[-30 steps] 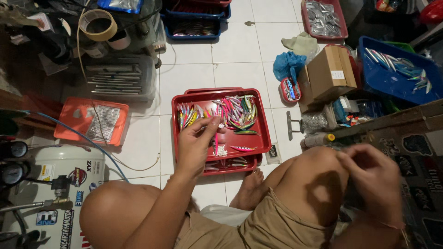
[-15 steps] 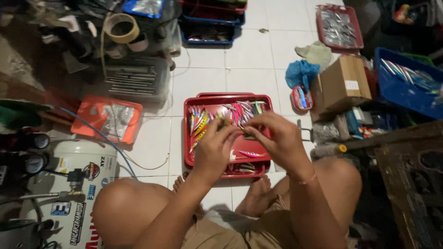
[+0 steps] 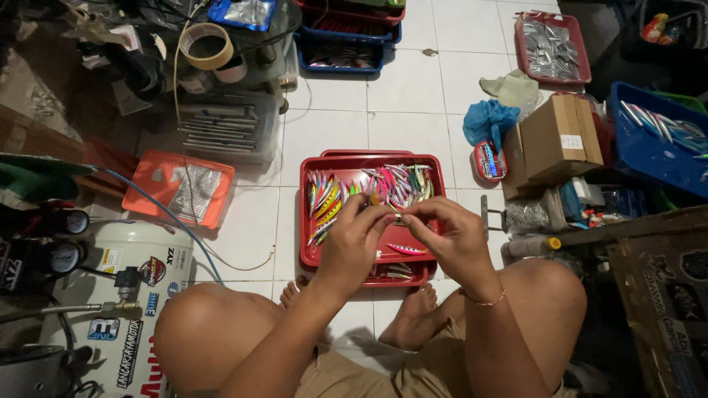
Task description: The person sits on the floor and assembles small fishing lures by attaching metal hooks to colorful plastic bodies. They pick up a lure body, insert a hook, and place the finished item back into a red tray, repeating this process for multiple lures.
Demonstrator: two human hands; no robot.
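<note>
Since a second ago the right hand has come off the thigh and met the left hand over the red tray; half a second ago they were already nearly joined. Both now pinch, fingertips together, a small lure piece held between them just above the tray. Grip detail too small to make out.

Red tray: a heap of bright fishing lures along the far side, one pink lure lying alone on the near part. A second red tray sits under it, edge showing at the near side.

Around it: orange tray with a silvery bag, to the left; blue bin of silver lures, far right; red tray of silver pieces, upper right; cardboard box and blue plastic bag, right of the tray.

White tile floor is bare beyond the tray's far edge and on its left. Knees flank the near side; the right side is crowded.
</note>
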